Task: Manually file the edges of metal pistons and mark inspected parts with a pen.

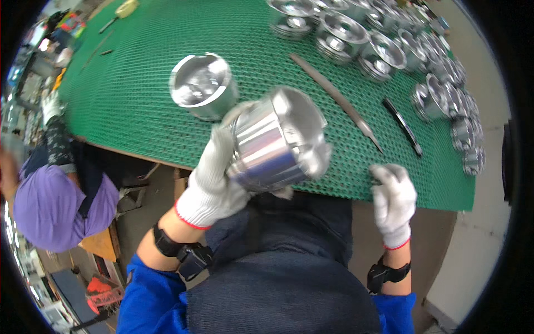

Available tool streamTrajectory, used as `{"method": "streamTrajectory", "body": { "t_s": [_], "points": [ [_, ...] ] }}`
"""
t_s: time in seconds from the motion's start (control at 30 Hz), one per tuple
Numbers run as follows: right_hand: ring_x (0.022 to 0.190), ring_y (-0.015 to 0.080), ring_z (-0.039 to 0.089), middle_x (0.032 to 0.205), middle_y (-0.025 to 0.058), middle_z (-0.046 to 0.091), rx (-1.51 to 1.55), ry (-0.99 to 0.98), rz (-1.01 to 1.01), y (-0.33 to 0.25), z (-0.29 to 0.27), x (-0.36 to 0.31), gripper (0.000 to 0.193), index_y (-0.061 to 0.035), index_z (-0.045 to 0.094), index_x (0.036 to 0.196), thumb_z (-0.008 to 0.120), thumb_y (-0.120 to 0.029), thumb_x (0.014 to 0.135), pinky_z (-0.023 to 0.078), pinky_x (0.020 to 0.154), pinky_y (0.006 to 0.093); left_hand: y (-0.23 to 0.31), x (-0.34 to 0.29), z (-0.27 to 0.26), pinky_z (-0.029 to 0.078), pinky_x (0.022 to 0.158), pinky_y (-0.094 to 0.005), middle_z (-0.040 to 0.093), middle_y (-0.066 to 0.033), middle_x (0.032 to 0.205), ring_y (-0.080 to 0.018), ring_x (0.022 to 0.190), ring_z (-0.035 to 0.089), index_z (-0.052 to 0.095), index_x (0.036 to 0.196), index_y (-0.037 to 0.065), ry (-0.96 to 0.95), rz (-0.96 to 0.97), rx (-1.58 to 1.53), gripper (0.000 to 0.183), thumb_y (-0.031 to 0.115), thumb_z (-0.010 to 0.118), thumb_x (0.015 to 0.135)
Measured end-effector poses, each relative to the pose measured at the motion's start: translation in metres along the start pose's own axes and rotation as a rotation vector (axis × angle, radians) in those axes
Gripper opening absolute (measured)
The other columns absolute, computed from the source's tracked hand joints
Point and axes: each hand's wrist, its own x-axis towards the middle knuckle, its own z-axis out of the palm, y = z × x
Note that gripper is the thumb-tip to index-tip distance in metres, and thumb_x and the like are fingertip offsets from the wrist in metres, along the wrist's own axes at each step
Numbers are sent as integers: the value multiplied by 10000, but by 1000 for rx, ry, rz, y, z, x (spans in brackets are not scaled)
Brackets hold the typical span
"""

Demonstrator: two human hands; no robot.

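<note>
My left hand, in a white knitted glove with a red cuff edge, grips a shiny metal piston above the table's near edge. The piston is tilted, its hollow end turned right and its grooved end against my palm; its far edge is blurred. Just beyond it, another piston stands on the green mat with its hollow side up. At the mat's near edge on the right is my gloved right hand, fingers loosely bent and apart from the thumb, nothing visible in them. Closest to it lie a flat metal file and a slim black pen-like tool.
Many similar pistons stand in rows along the far right of the green mat. A yellow-handled tool lies at the far left. A co-worker in purple sits left, a gloved hand at the table. A wall borders the right.
</note>
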Motion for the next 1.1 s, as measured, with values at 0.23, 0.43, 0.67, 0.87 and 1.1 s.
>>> {"method": "streamTrajectory", "body": {
  "t_s": [0.23, 0.43, 0.67, 0.87, 1.1],
  "points": [
    [735, 209, 631, 881, 110, 680, 983, -455, 527, -44, 0, 9, 235, 3, 660, 920, 545, -201, 916, 509, 699, 324, -3, 1, -23, 393, 1031, -528, 405, -265, 1373, -423, 1261, 450, 504, 1275, 78, -360, 542, 1170, 845, 370, 916, 598],
    [676, 85, 489, 853, 37, 647, 1195, -624, 885, -58, 9, 31, 330, -18, 652, 949, 518, -319, 960, 430, 613, 239, -16, -10, -31, 391, 1037, -520, 386, -280, 1387, -433, 1263, 452, 556, 1202, 83, -366, 532, 1057, 752, 313, 929, 591],
    [675, 274, 627, 780, 111, 599, 572, -298, 48, -48, 15, 21, 170, -96, 658, 871, 663, -261, 830, 506, 594, 365, -15, 1, -29, 378, 1048, -515, 385, -283, 1392, -410, 1288, 431, 478, 1299, 39, -358, 532, 1051, 885, 356, 917, 599],
    [590, 250, 610, 693, 58, 550, 181, -331, -170, -47, 6, 26, 209, -135, 588, 744, 691, -302, 814, 489, 521, 374, -10, 9, -20, 374, 1067, -430, 436, -236, 1373, -348, 1276, 460, 356, 1403, -23, -196, 441, 1145, 1020, 428, 870, 646],
    [699, 272, 650, 765, 89, 634, 555, -284, 74, -29, 1, 7, 129, -82, 679, 833, 668, -210, 824, 532, 629, 354, 9, 9, 31, 419, 1071, -489, 458, -180, 1384, -326, 1279, 477, 272, 1468, 58, 243, 226, 818, 1046, 666, 706, 737]
  ]
}}
